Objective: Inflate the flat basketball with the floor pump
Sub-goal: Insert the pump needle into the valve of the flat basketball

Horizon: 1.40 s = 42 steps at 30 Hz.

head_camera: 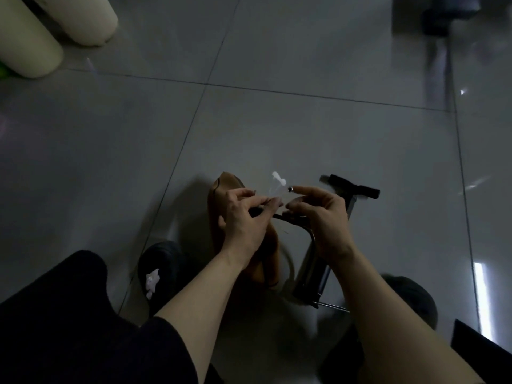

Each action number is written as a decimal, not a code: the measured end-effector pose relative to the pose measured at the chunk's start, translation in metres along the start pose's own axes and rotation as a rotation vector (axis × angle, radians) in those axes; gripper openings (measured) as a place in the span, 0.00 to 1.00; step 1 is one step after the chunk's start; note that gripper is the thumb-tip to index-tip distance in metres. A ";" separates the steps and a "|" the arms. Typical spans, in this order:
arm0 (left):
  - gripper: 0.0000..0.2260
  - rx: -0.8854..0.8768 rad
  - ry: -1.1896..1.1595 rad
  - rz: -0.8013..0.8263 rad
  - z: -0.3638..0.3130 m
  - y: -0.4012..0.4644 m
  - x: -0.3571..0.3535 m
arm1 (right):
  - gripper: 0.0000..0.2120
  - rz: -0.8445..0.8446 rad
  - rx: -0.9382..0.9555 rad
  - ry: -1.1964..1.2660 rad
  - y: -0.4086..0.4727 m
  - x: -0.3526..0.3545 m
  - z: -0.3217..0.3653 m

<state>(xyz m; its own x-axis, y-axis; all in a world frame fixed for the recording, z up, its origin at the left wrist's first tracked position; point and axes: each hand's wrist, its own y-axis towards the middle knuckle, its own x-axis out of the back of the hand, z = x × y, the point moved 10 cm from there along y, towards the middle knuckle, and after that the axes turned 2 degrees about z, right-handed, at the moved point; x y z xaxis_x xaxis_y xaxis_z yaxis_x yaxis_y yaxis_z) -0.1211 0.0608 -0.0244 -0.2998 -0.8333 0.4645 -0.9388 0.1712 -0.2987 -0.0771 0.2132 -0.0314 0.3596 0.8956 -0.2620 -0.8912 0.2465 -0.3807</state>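
No readable text or labels anywhere (picture dim, blurred).

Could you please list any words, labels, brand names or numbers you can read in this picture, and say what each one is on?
There is no readable text in this frame.
Flat basketball: no lettering shows on the visible brown surface.
Floor pump: dark and blurred; no label can be made out.
Left shoe: it bears a pale mark, a shape and not letters.
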 end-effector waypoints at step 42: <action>0.26 0.424 -0.164 -0.331 0.074 -0.044 0.010 | 0.04 0.107 -0.019 -0.516 -0.005 -0.030 -0.033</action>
<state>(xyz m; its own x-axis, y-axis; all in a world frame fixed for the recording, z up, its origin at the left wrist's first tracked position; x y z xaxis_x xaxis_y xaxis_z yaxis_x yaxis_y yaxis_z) -0.0703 0.0055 -0.0683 0.0614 -0.8834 0.4646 -0.8178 -0.3114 -0.4840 -0.0745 0.1732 -0.0508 0.0797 0.9824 0.1690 -0.9085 0.1414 -0.3933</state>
